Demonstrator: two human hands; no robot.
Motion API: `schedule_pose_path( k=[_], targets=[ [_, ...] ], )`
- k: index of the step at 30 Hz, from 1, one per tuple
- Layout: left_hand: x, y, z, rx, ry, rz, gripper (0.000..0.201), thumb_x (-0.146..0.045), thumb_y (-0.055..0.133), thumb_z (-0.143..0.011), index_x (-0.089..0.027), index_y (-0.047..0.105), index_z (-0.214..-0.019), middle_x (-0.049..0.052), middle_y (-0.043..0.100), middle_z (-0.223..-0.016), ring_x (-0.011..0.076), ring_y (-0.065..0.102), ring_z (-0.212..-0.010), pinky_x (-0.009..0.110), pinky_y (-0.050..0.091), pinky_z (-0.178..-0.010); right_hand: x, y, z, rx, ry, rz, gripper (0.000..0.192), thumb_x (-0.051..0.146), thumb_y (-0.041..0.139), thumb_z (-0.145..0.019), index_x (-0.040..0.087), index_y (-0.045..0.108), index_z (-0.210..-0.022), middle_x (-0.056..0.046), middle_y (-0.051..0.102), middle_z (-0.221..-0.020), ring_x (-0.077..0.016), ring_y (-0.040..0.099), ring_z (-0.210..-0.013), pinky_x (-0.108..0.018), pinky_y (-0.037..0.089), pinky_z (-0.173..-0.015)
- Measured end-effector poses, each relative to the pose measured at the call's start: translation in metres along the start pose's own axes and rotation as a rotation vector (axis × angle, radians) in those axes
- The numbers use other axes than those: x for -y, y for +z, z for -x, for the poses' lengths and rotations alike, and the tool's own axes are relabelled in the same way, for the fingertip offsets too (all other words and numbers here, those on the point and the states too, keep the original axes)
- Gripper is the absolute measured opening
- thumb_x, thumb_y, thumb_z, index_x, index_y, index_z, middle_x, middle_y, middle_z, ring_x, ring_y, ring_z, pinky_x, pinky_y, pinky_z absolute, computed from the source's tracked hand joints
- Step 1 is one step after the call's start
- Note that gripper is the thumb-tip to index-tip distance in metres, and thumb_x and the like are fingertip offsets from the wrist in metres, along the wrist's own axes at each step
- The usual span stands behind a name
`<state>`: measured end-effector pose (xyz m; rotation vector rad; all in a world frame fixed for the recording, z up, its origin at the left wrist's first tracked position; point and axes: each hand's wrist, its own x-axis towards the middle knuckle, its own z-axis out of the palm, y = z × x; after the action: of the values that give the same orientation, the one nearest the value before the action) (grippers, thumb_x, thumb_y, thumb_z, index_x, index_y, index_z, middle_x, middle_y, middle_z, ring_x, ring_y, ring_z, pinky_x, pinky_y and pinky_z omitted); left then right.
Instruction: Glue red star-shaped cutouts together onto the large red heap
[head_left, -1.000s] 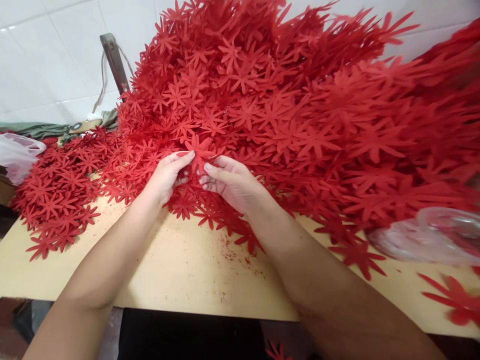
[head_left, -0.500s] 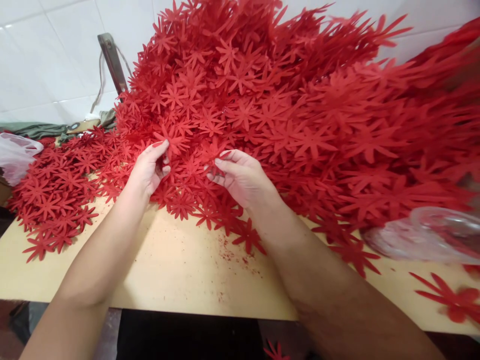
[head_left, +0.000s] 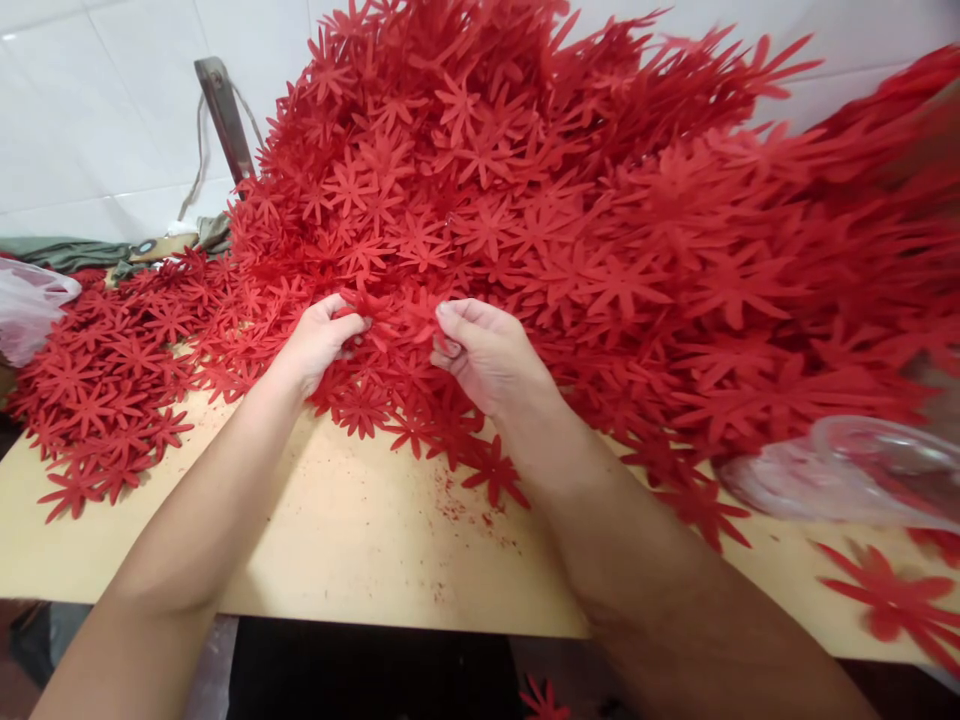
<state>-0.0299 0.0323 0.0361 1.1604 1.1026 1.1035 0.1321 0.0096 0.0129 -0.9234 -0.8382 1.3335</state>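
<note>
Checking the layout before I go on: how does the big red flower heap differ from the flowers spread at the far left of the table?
The heap is piled high against the tiled wall; the left spread lies low and nearly flat. The heap is far larger. Both hands work at the heap's foot, the left hand and right hand each pinching flowers there; none touches the spread. Both are the same red star-shaped cutouts on the same table.

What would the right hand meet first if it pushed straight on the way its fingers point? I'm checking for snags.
The right hand points up-left into the heap of red flower cutouts; it would likely meet those at once, since its fingertips already touch them.
</note>
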Motion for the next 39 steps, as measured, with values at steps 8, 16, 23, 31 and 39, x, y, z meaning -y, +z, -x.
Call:
schedule_pose_path(
  k=[8,16,23,31,39],
  targets=[
    [0.002,0.009,0.008,0.14,-0.026,-0.001,0.011,-0.022,0.061,-0.067,-0.018,0.064,-0.076,-0.005,0.047,-0.05,0.0052,0.036,-0.044,0.018,0.021,-0.041,-0.008,-0.006,-0.006,0.004,-0.071,0.12,0.037,0.042,0.072,-0.067,0.021,0.042,-0.065,0.008,0.043,-0.049,-0.003,0.035,-0.038,-0.018,0.028,-0.038],
    [0.011,0.015,0.008,0.192,0.051,0.046,0.024,-0.026,0.078,-0.059,-0.014,0.065,-0.075,-0.003,0.064,-0.067,0.0055,0.053,-0.059,0.02,0.042,-0.064,-0.007,0.002,0.003,0.16,-0.114,0.088,0.04,0.034,0.083,-0.05,0.02,0.057,-0.078,0.005,0.062,-0.068,-0.0058,0.053,-0.055,-0.022,0.047,-0.056],
    [0.011,0.013,0.003,0.009,0.055,0.064,0.017,-0.022,0.072,-0.059,-0.016,0.056,-0.063,-0.007,0.053,-0.051,0.0035,0.042,-0.045,0.019,0.032,-0.049,-0.009,0.001,0.001,0.11,-0.106,0.147,0.028,0.024,0.075,-0.056,0.018,0.058,-0.078,0.007,0.056,-0.059,-0.0042,0.05,-0.05,-0.02,0.044,-0.052],
    [0.007,-0.001,-0.006,-0.155,0.02,0.155,0.028,-0.025,0.076,-0.053,-0.018,0.052,-0.066,-0.008,0.051,-0.051,0.0037,0.042,-0.045,0.016,0.027,-0.041,-0.004,-0.003,-0.005,-0.149,-0.101,0.121,0.017,0.017,0.069,-0.063,0.018,0.053,-0.07,0.007,0.053,-0.053,-0.0027,0.044,-0.042,-0.017,0.038,-0.043],
    [0.007,0.004,0.0,-0.062,0.007,0.083,0.028,-0.028,0.077,-0.055,-0.018,0.055,-0.067,-0.007,0.054,-0.053,0.0039,0.045,-0.046,0.017,0.03,-0.043,-0.003,-0.002,-0.002,-0.14,-0.16,0.256,0.019,0.024,0.065,-0.073,0.022,0.046,-0.07,0.007,0.051,-0.05,-0.006,0.039,-0.038,-0.022,0.032,-0.04]
  ],
)
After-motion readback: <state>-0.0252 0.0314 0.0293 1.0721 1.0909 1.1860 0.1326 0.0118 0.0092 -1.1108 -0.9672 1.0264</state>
